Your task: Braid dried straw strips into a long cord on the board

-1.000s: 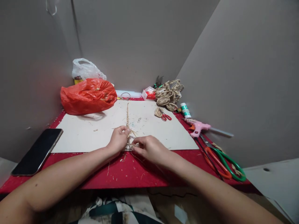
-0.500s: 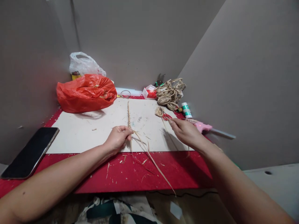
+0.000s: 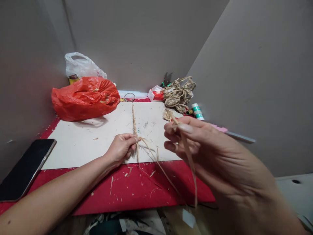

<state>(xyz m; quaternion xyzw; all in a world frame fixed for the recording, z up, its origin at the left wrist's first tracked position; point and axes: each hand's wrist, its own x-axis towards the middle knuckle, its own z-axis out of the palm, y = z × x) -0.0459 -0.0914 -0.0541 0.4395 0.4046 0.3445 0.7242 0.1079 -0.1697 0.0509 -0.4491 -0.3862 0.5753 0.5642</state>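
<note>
My left hand (image 3: pixel 121 146) pinches the lower end of a thin straw braid (image 3: pixel 133 119), which runs away from me across the white board (image 3: pixel 110 122). Loose straw strands (image 3: pixel 164 170) fan out from that pinch toward the front edge. Raised close to the camera, my right hand (image 3: pixel 215 156) grips a pale straw strand (image 3: pixel 191 160) between thumb and fingers. The strand's lower part hangs beneath the hand. Behind the right fingertips lies a small coil of braid (image 3: pixel 167 115), partly hidden.
A red plastic bag (image 3: pixel 85 99) and a white bag (image 3: pixel 84 67) stand back left, with a phone (image 3: pixel 26 168) nearer. Back right are bundled braided cords (image 3: pixel 178 94), a red-and-white box (image 3: pixel 156 94), green-and-white spools (image 3: pixel 197 111) and a partly hidden pink tool (image 3: pixel 219 128). Straw scraps litter the red table (image 3: pixel 107 199).
My right hand has come up and toward the camera with the straw strand, away from the red-handled thing on the board. My left hand keeps its pinch on the braid.
</note>
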